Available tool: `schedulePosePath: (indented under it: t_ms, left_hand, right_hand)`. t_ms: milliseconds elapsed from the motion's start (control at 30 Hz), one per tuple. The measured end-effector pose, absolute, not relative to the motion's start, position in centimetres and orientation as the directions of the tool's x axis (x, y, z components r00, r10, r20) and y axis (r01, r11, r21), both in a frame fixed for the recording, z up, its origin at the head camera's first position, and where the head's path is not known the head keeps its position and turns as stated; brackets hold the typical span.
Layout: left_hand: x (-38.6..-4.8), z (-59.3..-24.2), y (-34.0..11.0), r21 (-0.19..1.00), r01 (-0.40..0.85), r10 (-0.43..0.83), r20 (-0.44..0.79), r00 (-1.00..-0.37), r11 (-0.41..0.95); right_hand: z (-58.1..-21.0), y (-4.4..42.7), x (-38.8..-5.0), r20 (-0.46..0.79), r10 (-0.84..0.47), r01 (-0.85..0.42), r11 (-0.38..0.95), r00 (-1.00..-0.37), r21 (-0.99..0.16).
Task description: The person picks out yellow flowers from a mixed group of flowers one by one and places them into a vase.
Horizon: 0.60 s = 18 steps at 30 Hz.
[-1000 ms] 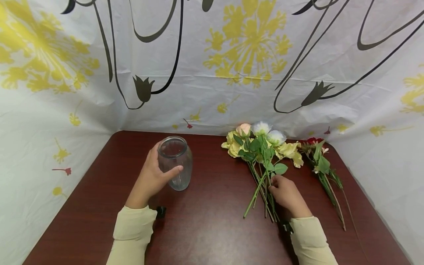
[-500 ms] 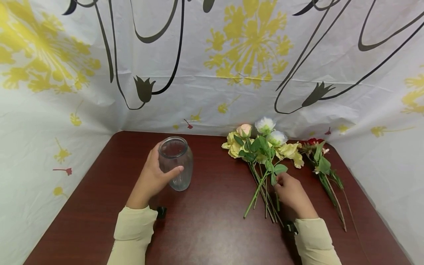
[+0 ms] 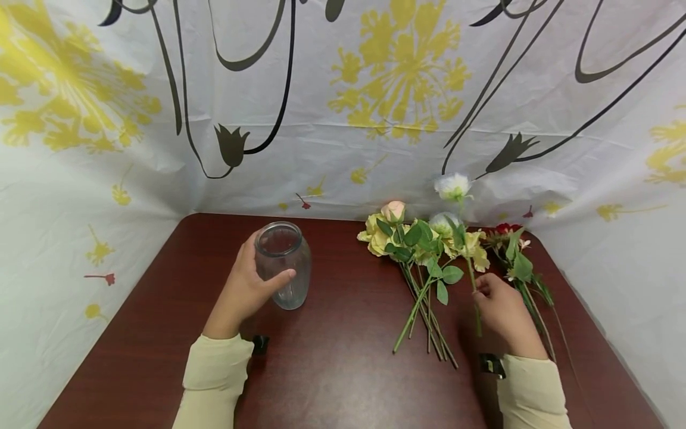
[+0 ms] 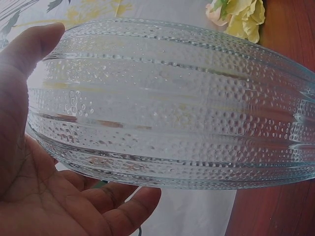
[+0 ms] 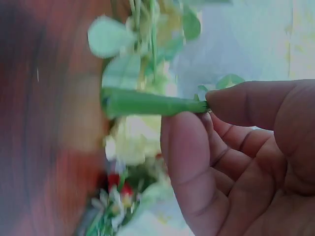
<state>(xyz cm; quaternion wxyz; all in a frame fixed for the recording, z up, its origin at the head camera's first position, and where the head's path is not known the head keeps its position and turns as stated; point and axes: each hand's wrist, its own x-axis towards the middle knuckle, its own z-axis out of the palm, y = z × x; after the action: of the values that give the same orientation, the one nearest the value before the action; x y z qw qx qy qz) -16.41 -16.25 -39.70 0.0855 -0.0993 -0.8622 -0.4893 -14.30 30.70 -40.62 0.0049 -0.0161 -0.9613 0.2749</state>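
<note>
Thumb and fingers of the right grip (image 3: pixel 506 307) close narrowly on the green stem (image 5: pixel 147 103) of a single white flower (image 3: pixel 453 187); the pinch lies on the lower part of the stem, whose cut end projects a little below it. Long axis: from the grip the stem runs upward and away, with leaf and bloom toward the far end. Principal relation: the glass vase (image 3: pixel 295 253) lies well to the left of the right grip, its round mouth uppermost and its long axis roughly upright, so that flower and vase are broadly aligned but well apart. The left grip (image 3: pixel 246 286) is the nearer of the two to the vase; it is spread wide around the body, thumb across the near side, fingers passing along the left and partly hidden. The base appears to rest on the bench (image 3: pixel 348 363). Between the two grips, and nearer the right one, lies a pile of flowers (image 3: pixel 412 235) in yellow, pale pink and white, heads on the far side, stems crossing. To the right of the right grip, and partly hidden by it, lies a smaller bunch (image 3: pixel 522 267) with a red bloom; whether the two touch cannot be judged. Farthest out, beyond both grips, hangs a white cloth (image 3: pixel 316 65) printed with yellow and dark plant shapes.
</note>
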Motion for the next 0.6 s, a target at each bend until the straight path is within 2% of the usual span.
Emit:
schedulePosePath:
  t_ms: [300, 600]
  left_hand:
    - [-16.3, -39.8, -16.3, 0.824, 0.246, 0.081, 0.238, -0.968, 0.51]
    - [-16.4, -39.8, -16.2, 0.825, 0.258, 0.087, 0.249, -0.965, 0.503]
  right_hand:
    - [-40.1, 35.6, -12.9, 0.059, 0.135, 0.089, 0.868, -0.989, -0.488]
    - [-40.8, 39.2, -11.5, 0.091, 0.317, 0.256, 0.878, -0.944, -0.405]
